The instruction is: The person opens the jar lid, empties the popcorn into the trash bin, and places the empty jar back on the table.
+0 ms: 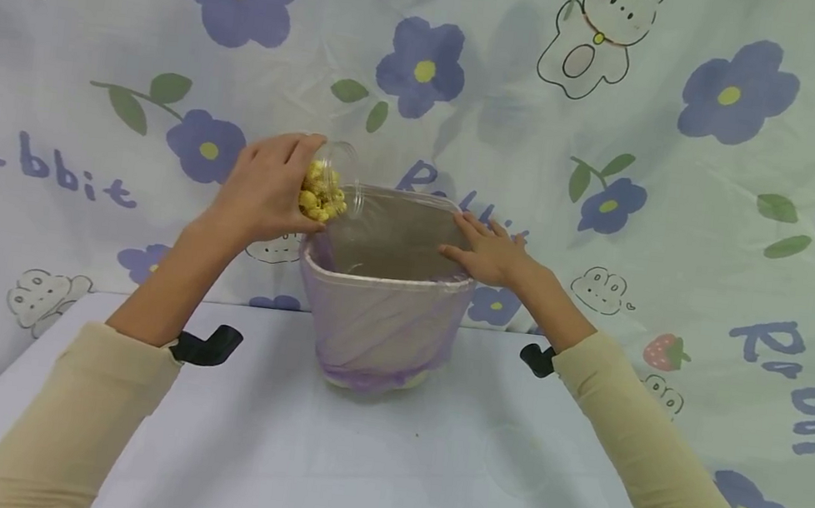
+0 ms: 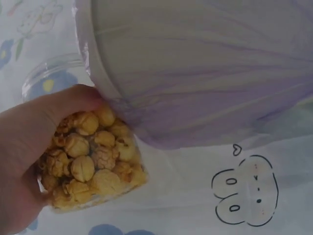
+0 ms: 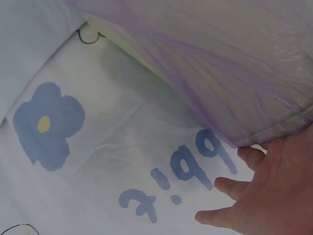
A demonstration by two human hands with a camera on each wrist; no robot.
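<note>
My left hand [image 1: 264, 187] grips a clear plastic jar [image 1: 345, 165] of yellow popcorn [image 1: 322, 194], tipped sideways at the left rim of a trash bin [image 1: 380, 326]. In the left wrist view the popcorn [image 2: 93, 156] fills the jar's base end, while the jar's mouth end [image 2: 54, 71] holds none. A thin purple plastic bag [image 2: 195, 98] lines the bin and folds down over its outside. My right hand [image 1: 491, 251] rests on the bin's right rim with its fingers spread, also seen in the right wrist view beside the bag [image 3: 220, 73].
The bin stands near the back of a white table [image 1: 353, 466]. Close behind it hangs a white curtain [image 1: 482, 128] printed with flowers and rabbits. Both forearms wear beige sleeves [image 1: 89, 402], with a black wrist mount [image 1: 208, 346] at the left cuff.
</note>
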